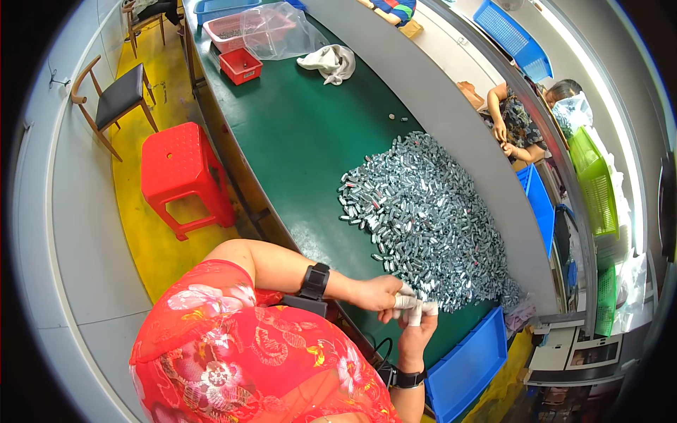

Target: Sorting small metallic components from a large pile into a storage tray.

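Observation:
A large heap of small, shiny, silver-grey oblong pieces lies on the green tabletop, with a few reddish bits among them. At its near edge my left hand and my right hand meet, fingertips together. White coverings wrap several fingertips on both hands. Each hand is closed in a pinch. Whatever sits between the fingers is too small or too hidden to make out. Dark bands circle both wrists.
A blue tray stands right of my right hand. Farther along the table are a white cloth, a small red basket, a pink basket and clear plastic. A red stool stands left. Another person sits beyond the grey divider.

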Action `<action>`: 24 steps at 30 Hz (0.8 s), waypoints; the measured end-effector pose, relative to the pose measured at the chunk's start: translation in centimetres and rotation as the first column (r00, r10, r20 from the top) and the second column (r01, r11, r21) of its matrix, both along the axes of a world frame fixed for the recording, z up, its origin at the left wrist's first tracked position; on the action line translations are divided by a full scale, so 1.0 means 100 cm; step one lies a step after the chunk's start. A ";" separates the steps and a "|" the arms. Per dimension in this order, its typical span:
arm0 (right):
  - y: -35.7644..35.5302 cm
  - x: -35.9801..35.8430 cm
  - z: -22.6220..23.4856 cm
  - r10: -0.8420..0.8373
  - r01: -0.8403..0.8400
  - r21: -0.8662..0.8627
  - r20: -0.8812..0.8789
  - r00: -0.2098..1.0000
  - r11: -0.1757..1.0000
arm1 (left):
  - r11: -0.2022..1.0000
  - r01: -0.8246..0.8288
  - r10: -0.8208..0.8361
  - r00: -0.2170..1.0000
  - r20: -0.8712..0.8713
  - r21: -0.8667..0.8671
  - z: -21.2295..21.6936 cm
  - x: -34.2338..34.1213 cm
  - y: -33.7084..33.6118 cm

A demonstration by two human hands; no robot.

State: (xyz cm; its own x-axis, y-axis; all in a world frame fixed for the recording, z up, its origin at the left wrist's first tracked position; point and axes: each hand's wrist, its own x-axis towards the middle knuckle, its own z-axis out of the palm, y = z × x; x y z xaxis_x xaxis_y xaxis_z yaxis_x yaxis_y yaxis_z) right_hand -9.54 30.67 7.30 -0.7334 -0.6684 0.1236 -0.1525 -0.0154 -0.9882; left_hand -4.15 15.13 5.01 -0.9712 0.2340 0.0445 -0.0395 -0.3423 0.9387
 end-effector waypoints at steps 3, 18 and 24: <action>-0.005 -0.004 -0.005 -0.056 0.080 -0.095 0.232 0.971 0.992 | 0.967 -0.138 0.101 0.980 -0.174 -0.215 0.007 -0.003 -0.006; 0.018 0.009 0.010 -0.156 0.179 -0.131 0.170 0.973 0.975 | 0.958 -0.229 0.194 0.961 -0.197 -0.174 -0.014 -0.022 0.024; 0.069 -0.022 0.022 -0.328 0.468 0.197 -0.487 0.809 0.861 | 0.900 -0.285 0.313 0.949 0.033 -0.329 -0.043 -0.011 -0.020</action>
